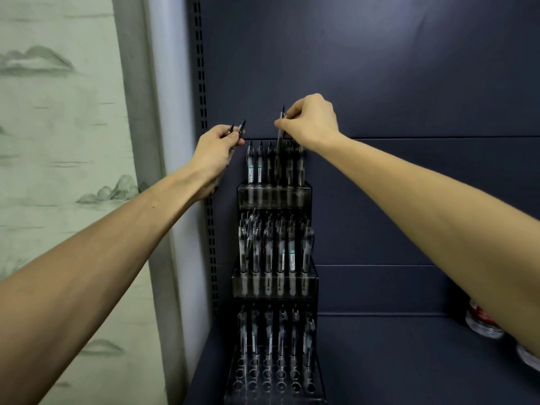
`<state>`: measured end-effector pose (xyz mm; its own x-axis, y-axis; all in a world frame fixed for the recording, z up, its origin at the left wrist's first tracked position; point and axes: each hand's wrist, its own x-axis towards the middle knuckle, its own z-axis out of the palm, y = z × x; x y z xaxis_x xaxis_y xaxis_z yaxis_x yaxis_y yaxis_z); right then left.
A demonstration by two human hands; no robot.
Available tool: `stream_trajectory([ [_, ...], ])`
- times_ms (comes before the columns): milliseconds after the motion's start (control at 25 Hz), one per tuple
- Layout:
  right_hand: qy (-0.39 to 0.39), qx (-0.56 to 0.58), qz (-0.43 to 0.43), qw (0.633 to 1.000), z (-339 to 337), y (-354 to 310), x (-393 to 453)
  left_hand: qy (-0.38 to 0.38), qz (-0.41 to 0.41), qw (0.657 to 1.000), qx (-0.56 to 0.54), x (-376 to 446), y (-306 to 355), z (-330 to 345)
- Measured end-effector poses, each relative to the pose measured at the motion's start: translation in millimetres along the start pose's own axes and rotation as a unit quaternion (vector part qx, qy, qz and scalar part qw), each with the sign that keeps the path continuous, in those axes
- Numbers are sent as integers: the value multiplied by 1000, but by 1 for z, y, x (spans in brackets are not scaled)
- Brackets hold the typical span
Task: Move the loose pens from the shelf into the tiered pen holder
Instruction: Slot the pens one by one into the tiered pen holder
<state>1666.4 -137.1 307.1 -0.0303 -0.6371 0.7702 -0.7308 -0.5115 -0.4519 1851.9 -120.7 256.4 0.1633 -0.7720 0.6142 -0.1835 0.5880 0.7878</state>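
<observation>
A dark, see-through tiered pen holder (274,283) stands against the back panel of a dark blue shelf, with pens upright in all three tiers. My right hand (311,121) pinches one pen (280,141) by its top; the pen hangs upright over the top tier (274,194), its lower end among the pens there. My left hand (217,150) is just left of the top tier and grips a small bunch of pens (237,130), whose tips stick up past my fingers. The front rows of the bottom tier (274,378) show open holes.
The shelf floor (394,361) spreads to the right of the holder. At the far right edge sit a clear jar with red inside (482,323) and a second container (529,358), partly behind my right forearm. A slotted upright (201,83) and a wall with painted mountains (58,141) lie left.
</observation>
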Motion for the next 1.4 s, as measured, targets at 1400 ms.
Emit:
stream_trajectory([
  [1400,-144,98,-126,977,25,-7,-17,41,55,997,-18,-14,-12,-14],
])
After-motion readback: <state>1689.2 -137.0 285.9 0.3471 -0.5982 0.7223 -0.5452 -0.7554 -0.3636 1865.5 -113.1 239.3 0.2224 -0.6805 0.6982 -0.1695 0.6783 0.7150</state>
